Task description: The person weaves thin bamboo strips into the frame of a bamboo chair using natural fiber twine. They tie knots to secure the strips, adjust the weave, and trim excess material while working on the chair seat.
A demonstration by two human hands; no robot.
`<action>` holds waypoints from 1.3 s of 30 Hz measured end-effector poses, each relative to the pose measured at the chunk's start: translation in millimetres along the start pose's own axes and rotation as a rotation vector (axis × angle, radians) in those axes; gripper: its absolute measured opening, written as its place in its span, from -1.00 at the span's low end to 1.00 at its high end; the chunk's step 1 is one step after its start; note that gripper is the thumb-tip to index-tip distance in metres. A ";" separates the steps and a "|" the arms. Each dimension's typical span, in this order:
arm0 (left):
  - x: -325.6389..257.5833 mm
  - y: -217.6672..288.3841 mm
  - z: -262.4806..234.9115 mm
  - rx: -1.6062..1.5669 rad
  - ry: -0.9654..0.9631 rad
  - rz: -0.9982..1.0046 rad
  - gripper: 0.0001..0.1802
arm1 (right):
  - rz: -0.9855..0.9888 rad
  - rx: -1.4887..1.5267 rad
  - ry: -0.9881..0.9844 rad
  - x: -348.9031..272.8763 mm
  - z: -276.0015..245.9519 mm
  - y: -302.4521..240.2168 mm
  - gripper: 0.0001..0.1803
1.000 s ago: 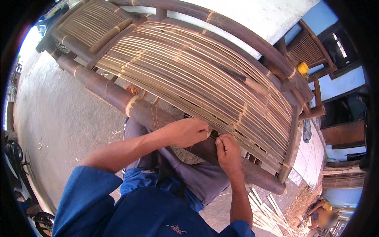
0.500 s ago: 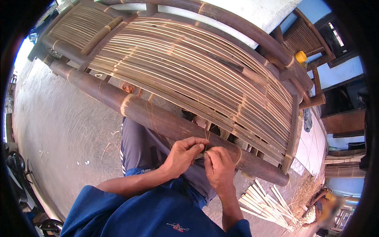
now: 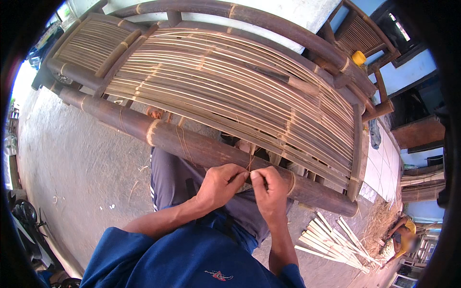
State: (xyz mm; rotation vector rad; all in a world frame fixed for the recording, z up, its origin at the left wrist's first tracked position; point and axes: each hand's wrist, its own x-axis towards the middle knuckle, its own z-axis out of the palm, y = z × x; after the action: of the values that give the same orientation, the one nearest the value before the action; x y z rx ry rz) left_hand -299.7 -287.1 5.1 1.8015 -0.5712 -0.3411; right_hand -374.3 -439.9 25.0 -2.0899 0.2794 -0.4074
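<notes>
A long bamboo bench (image 3: 230, 91) with a seat of thin slats lies across my view. Its thick dark front pole (image 3: 192, 146) runs from upper left to lower right over my knees. My left hand (image 3: 220, 185) and my right hand (image 3: 270, 192) meet at the pole's near side. Both pinch a thin rattan binding strip (image 3: 249, 165) that rises from my fingertips to the pole. A pale binding wrap (image 3: 152, 132) rings the pole further left.
Cut bamboo strips (image 3: 331, 240) lie in a bundle on the concrete floor (image 3: 81, 168) at my right. Another bamboo chair (image 3: 360, 33) stands at the far right, with a yellow cap (image 3: 358, 57) beside it. A person in yellow (image 3: 406, 235) crouches at the lower right.
My view has tilted, so the bench sits higher in it. My hands have come closer together at the front pole and hold the strip tighter between the fingertips.
</notes>
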 end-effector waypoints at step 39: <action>14.9 -2.8 -14.4 0.352 0.052 0.298 -0.83 | -0.127 -0.191 0.158 -6.5 17.2 1.7 -0.90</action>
State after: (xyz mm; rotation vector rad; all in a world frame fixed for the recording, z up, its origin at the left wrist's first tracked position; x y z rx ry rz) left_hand -279.4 -282.8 7.6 2.0158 -0.8923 0.0129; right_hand -373.6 -425.1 14.0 -2.2734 0.2880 -0.6455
